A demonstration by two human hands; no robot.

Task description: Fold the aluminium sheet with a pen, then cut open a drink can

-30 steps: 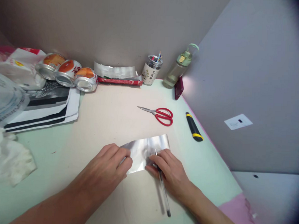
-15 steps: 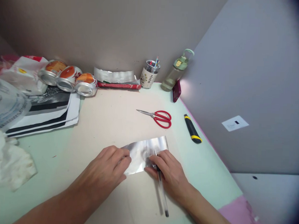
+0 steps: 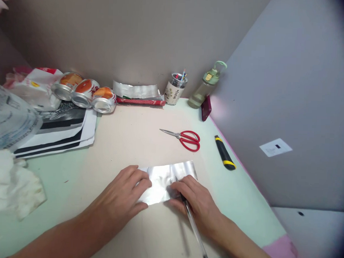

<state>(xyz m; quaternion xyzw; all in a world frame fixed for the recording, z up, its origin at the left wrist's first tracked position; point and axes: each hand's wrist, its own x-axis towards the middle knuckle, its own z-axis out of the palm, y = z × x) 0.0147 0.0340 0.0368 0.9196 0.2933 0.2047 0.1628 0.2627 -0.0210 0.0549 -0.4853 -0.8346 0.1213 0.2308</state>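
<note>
A piece of shiny silver metal sheet (image 3: 161, 177) lies on the board in front of me. My left hand (image 3: 132, 189) grips its left end, with curled fingers on top and the thumb at the near edge. On the sheet's right part rests my right hand (image 3: 196, 199), its thumb and fingers closed. A clear pen (image 3: 193, 227) with a black grip and end passes through that hand, tip pointing up-left over the metal. Beyond the sheet lie red-handled scissors (image 3: 185, 139), blades to the left. A black and yellow utility knife (image 3: 224, 153) lies at the right.
Several things line the back: drink cans (image 3: 103, 100), a red-edged curved strip of cut can metal (image 3: 139, 92), a pen cup (image 3: 176, 89), a green bottle (image 3: 203, 88) and a dark red phone-like object (image 3: 206, 108). Printed papers (image 3: 67, 136) and a white cloth (image 3: 14, 185) are leftward.
The view has shifted slightly. My left thumb has moved away from its fingers along the sheet's near edge. The pen has tilted, its rear end swinging right.
</note>
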